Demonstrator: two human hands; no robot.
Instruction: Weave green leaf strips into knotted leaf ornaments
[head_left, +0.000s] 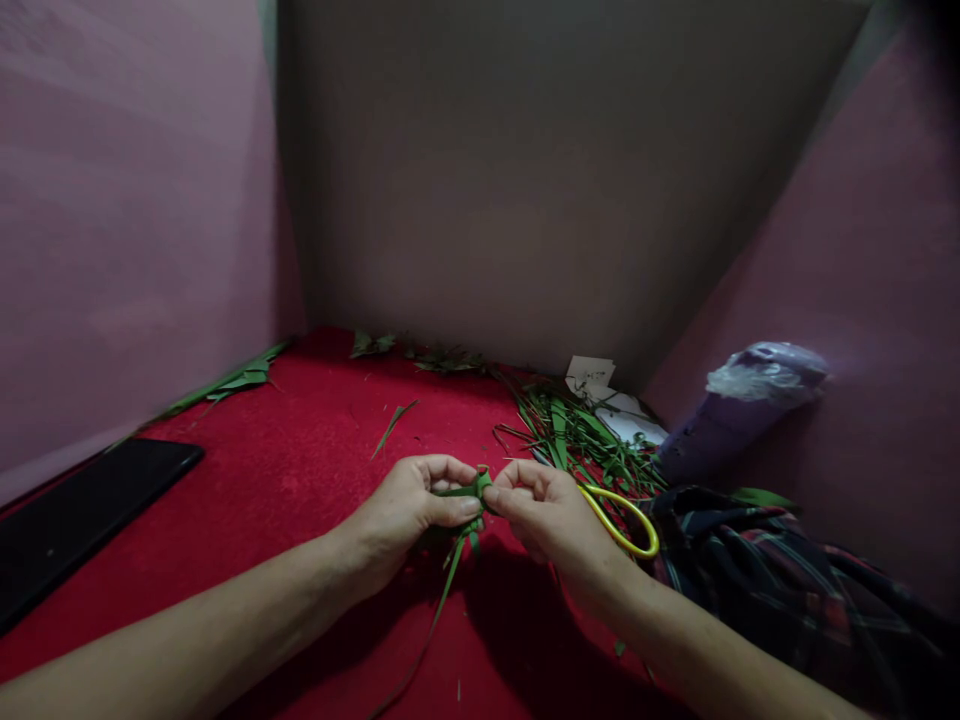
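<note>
Both of my hands meet over the red cloth [300, 480] near the middle of the view. My left hand [409, 510] pinches a small folded piece of green leaf strip [474, 490] between thumb and fingers. My right hand [544, 505] is closed on the same folded leaf from the other side. Loose ends of the leaf strip [450, 575] hang down below my hands toward me.
A pile of cut green leaves [577, 435] lies at the back right, with yellow-handled scissors [626, 520] beside my right hand. A dark phone [75, 515] lies at the left. A purple wrapped bundle [739, 405], plaid cloth [750, 570] and white paper [592, 375] are at the right.
</note>
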